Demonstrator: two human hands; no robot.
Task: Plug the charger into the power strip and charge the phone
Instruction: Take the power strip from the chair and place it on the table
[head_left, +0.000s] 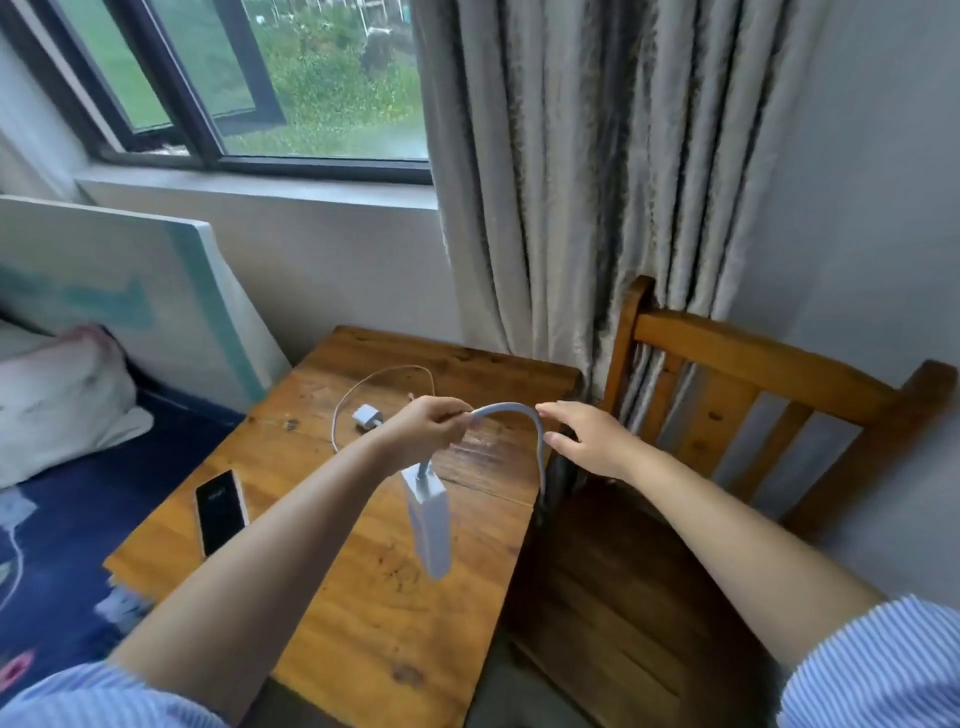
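A white power strip (429, 522) hangs in the air above the wooden table (363, 613), dangling from its thick white cord (511, 410). My left hand (428, 427) is shut on that cord just above the strip. The cord arches to the right and drops past the table's right edge. My right hand (587, 439) is open beside the arch, fingertips touching or nearly touching the cord. A small white charger (368, 417) lies on the table behind my left hand, with its thin cable (384, 375) looped around it. A dark phone (221, 512) lies face up near the table's left edge.
A wooden chair (727, 415) stands right of the table, against a grey curtain (597, 182). A bed with a blue patterned sheet (67, 519) and a pillow (57, 395) lies to the left. A window (249, 83) is behind.
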